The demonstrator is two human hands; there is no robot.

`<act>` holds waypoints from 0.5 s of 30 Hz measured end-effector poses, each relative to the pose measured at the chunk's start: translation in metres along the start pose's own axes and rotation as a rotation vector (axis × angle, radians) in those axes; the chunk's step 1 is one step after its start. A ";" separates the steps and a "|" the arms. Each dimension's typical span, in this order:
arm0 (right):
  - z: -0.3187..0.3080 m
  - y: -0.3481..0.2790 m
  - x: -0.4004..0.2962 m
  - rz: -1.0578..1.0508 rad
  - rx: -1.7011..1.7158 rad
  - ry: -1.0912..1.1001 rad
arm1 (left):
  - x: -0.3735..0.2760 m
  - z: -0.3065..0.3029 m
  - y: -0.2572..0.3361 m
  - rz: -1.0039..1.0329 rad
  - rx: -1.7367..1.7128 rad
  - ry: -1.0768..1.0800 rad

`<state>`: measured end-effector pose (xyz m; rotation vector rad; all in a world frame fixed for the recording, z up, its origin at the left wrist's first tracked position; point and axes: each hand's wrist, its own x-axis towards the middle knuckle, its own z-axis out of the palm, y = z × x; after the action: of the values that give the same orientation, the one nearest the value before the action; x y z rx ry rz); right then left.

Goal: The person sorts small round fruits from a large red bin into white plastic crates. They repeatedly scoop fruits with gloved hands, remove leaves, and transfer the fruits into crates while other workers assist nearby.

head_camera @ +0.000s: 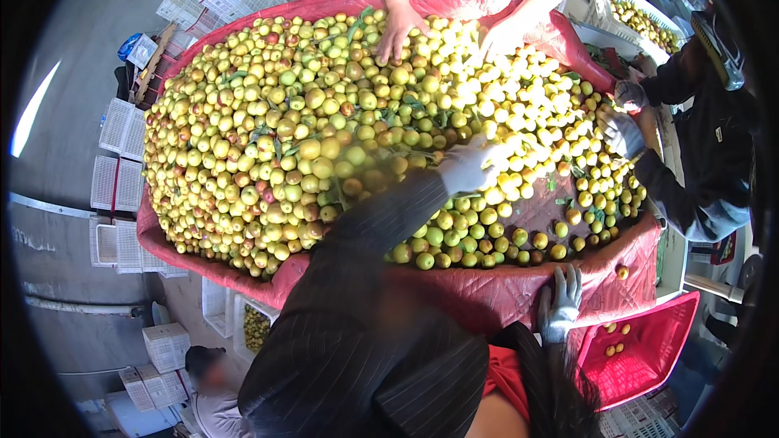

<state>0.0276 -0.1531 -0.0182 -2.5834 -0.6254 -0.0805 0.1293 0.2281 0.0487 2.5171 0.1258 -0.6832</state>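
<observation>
A wide heap of yellow-green jujubes [274,152], some blushed red-brown, fills a sorting table lined with red quilted cloth [487,295]. My left hand [468,169], in a pale glove, reaches over the near side into the middle of the heap. It touches the fruit there; glare and blur hide whether its fingers hold any. My right hand [561,304], also gloved, rests on the cloth at the near rim with fingers spread and nothing in it. One loose jujube [621,272] lies on the cloth to its right.
Below the rim at right, a red plastic crate [639,356] holds several jujubes. Across the table a co-worker's bare hands [398,30] touch the heap; another's gloved hands [621,131] work at the right end. White crates [122,182] are stacked at left.
</observation>
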 end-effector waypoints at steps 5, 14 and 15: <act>0.006 0.010 -0.009 -0.034 0.092 0.197 | -0.042 -0.060 -0.116 -0.620 0.686 0.662; -0.006 0.000 0.003 -0.011 0.128 0.238 | -0.029 -0.097 -0.245 -0.304 0.434 0.118; -0.005 0.003 0.003 -0.009 0.145 0.241 | -0.028 -0.103 -0.269 -0.216 0.342 0.097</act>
<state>0.0318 -0.1561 -0.0149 -2.3838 -0.5328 -0.3319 0.0920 0.5129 0.0127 2.8954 0.3466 -0.7170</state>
